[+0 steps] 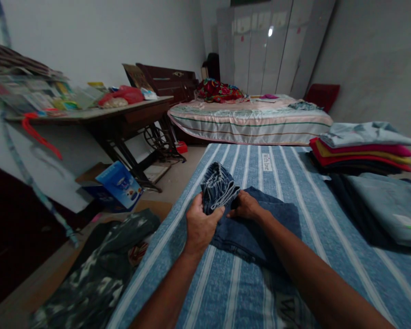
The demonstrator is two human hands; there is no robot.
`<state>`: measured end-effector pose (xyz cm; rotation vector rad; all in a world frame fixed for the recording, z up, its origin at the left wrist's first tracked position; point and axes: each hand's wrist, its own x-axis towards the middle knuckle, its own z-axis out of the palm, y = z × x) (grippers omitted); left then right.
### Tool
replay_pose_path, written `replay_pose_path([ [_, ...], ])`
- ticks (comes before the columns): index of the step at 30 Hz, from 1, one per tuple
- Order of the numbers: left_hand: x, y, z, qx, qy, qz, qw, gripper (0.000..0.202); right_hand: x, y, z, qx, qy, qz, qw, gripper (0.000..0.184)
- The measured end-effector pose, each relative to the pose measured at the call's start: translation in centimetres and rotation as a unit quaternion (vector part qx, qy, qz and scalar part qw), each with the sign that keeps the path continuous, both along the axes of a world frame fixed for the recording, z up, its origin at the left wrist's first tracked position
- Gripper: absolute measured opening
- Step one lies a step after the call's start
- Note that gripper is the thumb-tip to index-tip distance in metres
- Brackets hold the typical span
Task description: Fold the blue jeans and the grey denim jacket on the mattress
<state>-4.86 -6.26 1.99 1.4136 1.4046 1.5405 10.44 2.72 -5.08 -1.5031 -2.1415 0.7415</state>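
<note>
Both hands met over a pair of dark blue jeans (260, 230) lying on the near bed (294, 183), which had a blue cover with white stripes. The left hand (200, 224) was clamped around a bunched end (218, 185) of the denim, thumb on one side and fingers on the other, lifting that end clear of the cover. The right hand (245, 205) sat on the flat part of the jeans, touching the base of the bunch; its fingers were curled, but whether they pinched the cloth I could not tell.

On the far right side of the bed stood a stack of folded clothes (363, 146) in red, yellow and pale blue, with a grey-blue folded garment (390, 205) just in front of it. A camouflage garment (102, 265) lay on the floor to the left, near a blue box (119, 183). Behind that was a cluttered worktop (137, 107), and beyond it a second bed (250, 121) before a pale wardrobe (270, 50).
</note>
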Motion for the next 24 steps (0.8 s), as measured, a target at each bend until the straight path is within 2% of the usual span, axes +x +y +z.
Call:
replay_pose_path([
  [3, 0.5, -0.1, 0.2, 0.005, 0.031, -0.006, 0.999, 0.048, 0.3, 0.2, -0.2, 0.001, -0.002, -0.002, 1.000, 0.056],
  [9, 0.3, 0.8, 0.5, 0.001, 0.021, -0.001, 1.000, 0.047, 0.3, -1.1, 1.1, 0.004, -0.026, -0.041, 0.999, 0.053],
  [13, -0.2, 1.2, 0.4, -0.004, -0.012, 0.000, 1.000, 0.048, 0.1, -4.9, 3.0, 0.023, -0.098, -0.048, 0.994, 0.040],
  [17, -0.1, 1.2, 0.1, -0.004, 0.000, -0.001, 1.000, 0.043, -1.6, -10.2, 4.2, 0.057, -0.163, 0.046, 0.984, 0.037],
  [20, 0.2, 1.3, 0.0, -0.004, 0.014, 0.002, 1.000, 0.041, -3.6, -13.0, 3.8, 0.074, -0.166, 0.101, 0.978, 0.039],
  [24, 0.6, 1.1, 0.1, -0.002, 0.038, 0.004, 0.999, 0.041, -5.3, -14.0, 2.1, 0.097, -0.172, 0.098, 0.975, 0.042],
])
